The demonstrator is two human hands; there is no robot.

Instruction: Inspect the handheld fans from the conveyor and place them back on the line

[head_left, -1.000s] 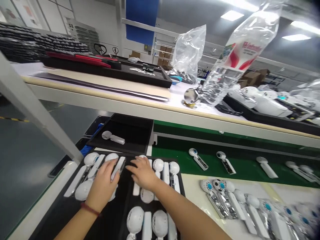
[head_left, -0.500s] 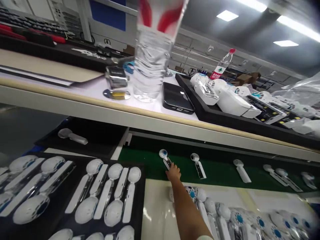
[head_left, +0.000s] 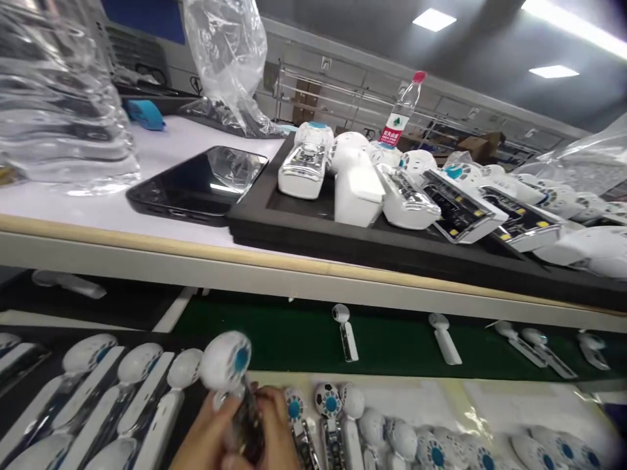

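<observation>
In the head view, a white device with a round head and a blue centre (head_left: 226, 362) is held upright at the lower middle. My left hand (head_left: 208, 431) wraps its handle from the left, and my right hand (head_left: 275, 427) closes on it from the right. Both hands are slightly blurred. Left of them, a black foam tray (head_left: 189, 408) holds several similar white devices. More devices (head_left: 328, 401) lie in rows on the pale surface to the right of my hands.
A green belt (head_left: 294, 339) with spaced devices runs behind my hands. Above it crosses a shelf edge (head_left: 294, 277). The shelf carries a black phone (head_left: 200, 183), a large clear bottle (head_left: 63, 104) and a dark tray (head_left: 318, 238) full of devices.
My right hand has come back from the belt with the device it was touching there. My left hand has come into view and holds it too. The view has shifted right and closer to the shelf.
</observation>
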